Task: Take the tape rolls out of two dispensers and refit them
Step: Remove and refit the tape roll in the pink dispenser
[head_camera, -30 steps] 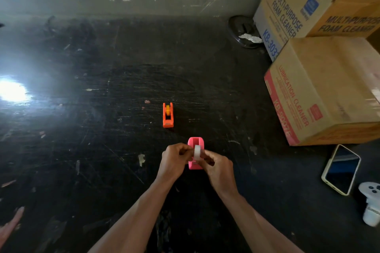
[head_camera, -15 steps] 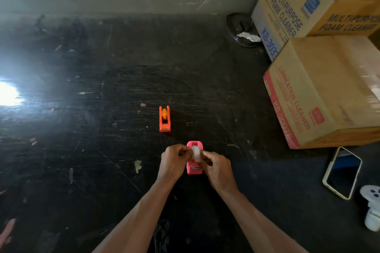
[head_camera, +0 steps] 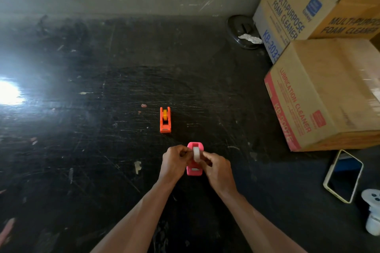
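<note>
White tape roll [head_camera: 196, 153]: standing on edge over small pink plastic dispenser [head_camera: 194, 170], pinched between left hand [head_camera: 173, 162] and right hand [head_camera: 218, 168]. Sitting beyond, apart, on scratched black floor [head_camera: 102, 139]: orange plastic dispenser [head_camera: 165, 119] holding yellow roll.

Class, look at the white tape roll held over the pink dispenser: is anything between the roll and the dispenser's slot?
Nothing visible. The roll sits directly over the pink dispenser, pinched between the left hand and right hand. Only their fingers flank it; the orange dispenser stands apart, farther away.
</note>
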{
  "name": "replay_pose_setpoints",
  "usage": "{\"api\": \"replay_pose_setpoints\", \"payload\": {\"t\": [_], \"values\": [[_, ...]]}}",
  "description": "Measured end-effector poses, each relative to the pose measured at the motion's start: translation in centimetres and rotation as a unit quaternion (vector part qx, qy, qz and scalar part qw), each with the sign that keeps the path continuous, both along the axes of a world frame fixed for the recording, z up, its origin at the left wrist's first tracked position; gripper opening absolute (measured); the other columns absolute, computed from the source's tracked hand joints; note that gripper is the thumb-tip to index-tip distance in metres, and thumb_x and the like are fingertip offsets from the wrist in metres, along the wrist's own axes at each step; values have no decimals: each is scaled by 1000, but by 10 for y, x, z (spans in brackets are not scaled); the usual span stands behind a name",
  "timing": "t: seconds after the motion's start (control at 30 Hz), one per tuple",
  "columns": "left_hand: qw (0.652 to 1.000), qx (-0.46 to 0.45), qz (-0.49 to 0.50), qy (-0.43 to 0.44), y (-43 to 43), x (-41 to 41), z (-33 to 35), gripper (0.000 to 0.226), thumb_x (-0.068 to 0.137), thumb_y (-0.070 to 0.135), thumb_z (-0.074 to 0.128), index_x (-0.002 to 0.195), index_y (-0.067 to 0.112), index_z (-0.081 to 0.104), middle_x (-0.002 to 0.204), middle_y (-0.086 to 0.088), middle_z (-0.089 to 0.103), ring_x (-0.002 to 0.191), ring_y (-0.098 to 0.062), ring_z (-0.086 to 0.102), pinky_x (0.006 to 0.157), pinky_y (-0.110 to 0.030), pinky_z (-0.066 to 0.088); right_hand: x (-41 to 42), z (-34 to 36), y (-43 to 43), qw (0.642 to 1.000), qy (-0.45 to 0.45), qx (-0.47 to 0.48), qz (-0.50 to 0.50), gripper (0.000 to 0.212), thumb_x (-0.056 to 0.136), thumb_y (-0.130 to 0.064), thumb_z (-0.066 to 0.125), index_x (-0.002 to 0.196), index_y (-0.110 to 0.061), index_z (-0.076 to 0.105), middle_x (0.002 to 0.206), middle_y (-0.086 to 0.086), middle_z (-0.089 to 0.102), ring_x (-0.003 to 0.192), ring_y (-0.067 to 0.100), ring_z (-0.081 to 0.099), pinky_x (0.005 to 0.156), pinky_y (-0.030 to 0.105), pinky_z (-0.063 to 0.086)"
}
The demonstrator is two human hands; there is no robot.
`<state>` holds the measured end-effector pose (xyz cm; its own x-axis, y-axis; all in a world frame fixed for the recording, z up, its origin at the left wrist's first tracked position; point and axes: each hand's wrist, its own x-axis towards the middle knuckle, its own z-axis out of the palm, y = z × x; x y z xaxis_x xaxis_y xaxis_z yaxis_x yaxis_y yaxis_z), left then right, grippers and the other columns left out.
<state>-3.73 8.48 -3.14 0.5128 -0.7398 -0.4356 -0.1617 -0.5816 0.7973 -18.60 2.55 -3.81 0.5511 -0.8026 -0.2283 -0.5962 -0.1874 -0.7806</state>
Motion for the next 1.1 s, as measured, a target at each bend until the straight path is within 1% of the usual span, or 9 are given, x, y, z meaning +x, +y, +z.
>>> {"api": "replay_pose_setpoints", "payload": {"t": [0.23,0.33,0.4,0.47,0.57,0.7,0.83,0.97,1.1], "values": [[998,9,-12,-65,0,0,-5,9,94,19,72,102,23,75,93,6,76,84,-6,74,83,-34,65,3,-1,4,999,15,-35,-18,12,98,-33,68,104,-29,77,89,-11,71,81,-2,66,68,12,45],[996,5,-5,-83,0,-1,-5,6,94,20,72,99,23,73,91,6,75,83,-6,74,79,-34,65,4,-5,6,998,23,-43,-27,12,95,-32,71,105,-30,77,90,-12,72,82,-2,66,69,14,48],[995,10,9,-95,1,-1,-7,4,93,23,73,97,23,72,89,7,75,82,-5,73,78,-34,65,4,-8,7,998,25,-51,-39,22,93,-28,74,115,-28,75,99,-12,74,90,-1,68,79,20,57],[995,16,21,-99,2,-2,-9,4,93,23,73,97,23,71,89,6,74,82,-5,71,77,-32,64,5,-8,8,997,24,-54,-52,29,92,-25,76,120,-24,74,107,-11,75,97,-1,69,87,23,59],[996,20,38,-78,4,-2,-13,7,93,24,73,99,22,70,91,4,74,82,-5,71,77,-29,62,7,-7,9,996,28,-56,-65,28,92,-17,75,119,-21,73,110,-8,74,97,0,68,86,15,54],[997,24,49,-55,6,-4,-21,10,92,19,74,101,22,69,92,5,74,84,-7,72,80,-35,65,7,-8,8,995,28,-63,-66,33,91,-15,75,122,-22,72,110,-8,74,98,2,68,89,23,58],[997,16,69,-24,6,-8,-25,12,92,17,74,101,23,69,91,5,74,84,-10,73,80,-41,65,4,-8,8,994,11,-100,-48,33,93,-24,74,125,-21,71,108,-10,71,96,2,66,85,23,58],[998,-5,60,-11,6,-7,-29,23,92,14,73,113,20,66,97,1,74,87,-14,75,81,-44,66,-1,-7,6,992,5,-128,-23,25,93,-20,74,117,-18,76,105,-6,72,95,7,67,83,24,57],[999,-10,34,-28,8,-5,-25,47,93,17,73,135,28,55,94,2,74,85,-9,75,83,-40,65,-3,-7,5,988,13,-152,-6,16,91,-15,76,106,-16,80,101,-4,73,94,6,66,82,13,49]]}}
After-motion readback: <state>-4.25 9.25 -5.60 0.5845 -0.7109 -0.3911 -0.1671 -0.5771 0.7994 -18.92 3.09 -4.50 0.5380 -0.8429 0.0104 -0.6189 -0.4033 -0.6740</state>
